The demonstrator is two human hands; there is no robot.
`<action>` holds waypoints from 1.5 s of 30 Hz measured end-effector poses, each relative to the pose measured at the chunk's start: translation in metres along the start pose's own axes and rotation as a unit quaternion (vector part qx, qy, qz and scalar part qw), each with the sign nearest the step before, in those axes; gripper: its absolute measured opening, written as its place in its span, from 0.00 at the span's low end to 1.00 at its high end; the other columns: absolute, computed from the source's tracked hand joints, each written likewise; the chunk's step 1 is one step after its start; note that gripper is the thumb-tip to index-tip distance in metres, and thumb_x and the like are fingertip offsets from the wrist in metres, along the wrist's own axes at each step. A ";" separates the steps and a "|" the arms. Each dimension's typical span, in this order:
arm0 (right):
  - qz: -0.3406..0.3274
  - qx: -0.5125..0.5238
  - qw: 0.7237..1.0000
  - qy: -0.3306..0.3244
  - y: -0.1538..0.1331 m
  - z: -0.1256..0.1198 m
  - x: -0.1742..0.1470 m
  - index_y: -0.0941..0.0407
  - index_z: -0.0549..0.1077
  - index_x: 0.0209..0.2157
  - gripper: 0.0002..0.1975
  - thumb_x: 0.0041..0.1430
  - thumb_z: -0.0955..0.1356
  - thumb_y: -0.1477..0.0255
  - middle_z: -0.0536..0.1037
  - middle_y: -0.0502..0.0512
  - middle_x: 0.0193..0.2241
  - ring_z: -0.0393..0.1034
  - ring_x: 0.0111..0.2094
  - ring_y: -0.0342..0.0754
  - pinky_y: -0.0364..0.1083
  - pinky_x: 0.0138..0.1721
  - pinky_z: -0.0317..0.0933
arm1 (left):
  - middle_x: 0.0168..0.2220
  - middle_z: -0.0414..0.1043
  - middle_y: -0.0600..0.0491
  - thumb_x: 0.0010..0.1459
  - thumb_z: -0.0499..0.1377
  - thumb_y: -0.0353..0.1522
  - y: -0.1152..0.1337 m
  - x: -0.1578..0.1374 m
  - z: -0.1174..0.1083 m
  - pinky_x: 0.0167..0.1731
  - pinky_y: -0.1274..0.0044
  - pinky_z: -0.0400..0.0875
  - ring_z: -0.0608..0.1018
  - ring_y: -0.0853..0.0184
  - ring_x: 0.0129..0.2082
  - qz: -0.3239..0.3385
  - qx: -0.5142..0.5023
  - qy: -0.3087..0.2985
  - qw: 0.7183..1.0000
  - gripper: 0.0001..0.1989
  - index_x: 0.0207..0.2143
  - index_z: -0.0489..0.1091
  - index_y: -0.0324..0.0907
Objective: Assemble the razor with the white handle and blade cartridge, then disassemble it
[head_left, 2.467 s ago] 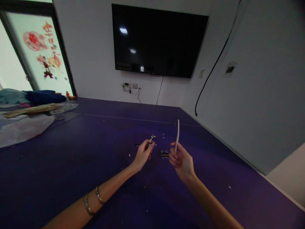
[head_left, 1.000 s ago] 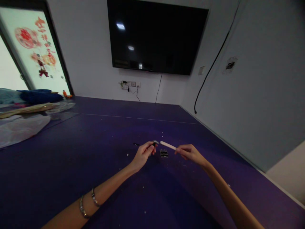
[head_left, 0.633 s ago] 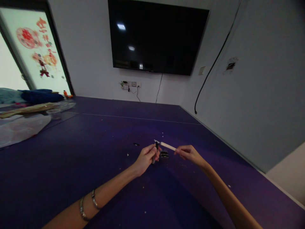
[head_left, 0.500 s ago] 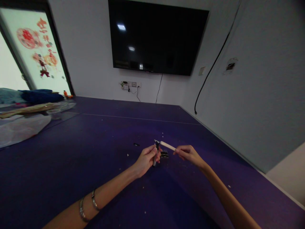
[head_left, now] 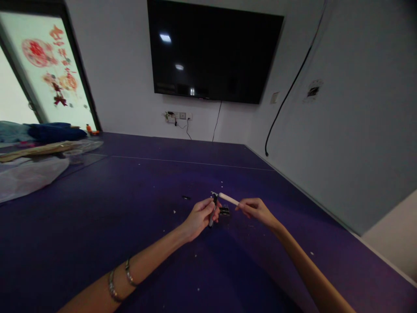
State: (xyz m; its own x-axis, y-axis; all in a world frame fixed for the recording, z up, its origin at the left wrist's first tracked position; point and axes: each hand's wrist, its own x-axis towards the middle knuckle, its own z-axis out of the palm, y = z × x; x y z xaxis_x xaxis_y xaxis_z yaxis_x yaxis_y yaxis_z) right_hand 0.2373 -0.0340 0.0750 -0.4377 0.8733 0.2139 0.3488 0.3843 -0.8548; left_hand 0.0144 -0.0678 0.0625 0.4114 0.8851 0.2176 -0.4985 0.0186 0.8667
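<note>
The left hand (head_left: 202,216) is holding a small razor (head_left: 215,199) nearly upright, thumb and fingers pinching it just below its top, seemingly so that the head is standing clear of the grip. The right hand (head_left: 256,210) is pinching a pale toothbrush (head_left: 229,199), thumb closing against fingers, well back from its rounded tip; that is probably leaving the length free for reaching across to the razor head. From where I'm standing, the gap is too small to tell whether the tip is touching. Both are hanging above the purple surface (head_left: 130,208), where a small case (head_left: 224,211) is lying just beside the left fingers and a black piece (head_left: 186,198) is resting farther left.
</note>
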 end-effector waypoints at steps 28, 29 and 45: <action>-0.050 -0.090 0.994 -0.028 -0.072 -0.019 -0.023 0.51 0.72 0.47 0.17 0.56 0.64 0.63 0.74 0.54 0.46 0.67 0.47 0.53 0.52 0.49 0.59 | 0.40 0.71 0.48 0.61 0.46 0.30 0.015 0.003 -0.033 0.41 0.73 0.65 0.73 0.66 0.39 0.226 0.510 -0.030 0.829 0.12 0.44 0.65 0.41; -0.056 -0.094 0.993 -0.035 -0.073 -0.018 -0.023 0.50 0.71 0.48 0.18 0.56 0.64 0.63 0.74 0.53 0.47 0.66 0.48 0.53 0.53 0.50 0.58 | 0.40 0.71 0.47 0.61 0.46 0.29 0.016 0.003 -0.032 0.41 0.73 0.65 0.73 0.65 0.39 0.227 0.511 -0.040 0.828 0.13 0.45 0.65 0.41; -0.096 -0.141 0.980 -0.103 -0.075 -0.015 -0.023 0.49 0.71 0.48 0.15 0.58 0.63 0.67 0.74 0.51 0.46 0.69 0.45 0.50 0.50 0.49 0.61 | 0.40 0.70 0.45 0.59 0.45 0.26 0.017 0.003 -0.035 0.42 0.71 0.65 0.73 0.64 0.40 0.240 0.552 -0.079 0.795 0.14 0.46 0.63 0.39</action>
State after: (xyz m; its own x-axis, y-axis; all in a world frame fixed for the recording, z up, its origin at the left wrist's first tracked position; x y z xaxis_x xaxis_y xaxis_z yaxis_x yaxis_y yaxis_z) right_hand 0.2334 -0.0784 0.1413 -0.6658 0.7089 0.2327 0.4464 0.6284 -0.6371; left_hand -0.0197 -0.0487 0.0616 0.5096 0.5969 0.6197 0.3105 -0.7993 0.5145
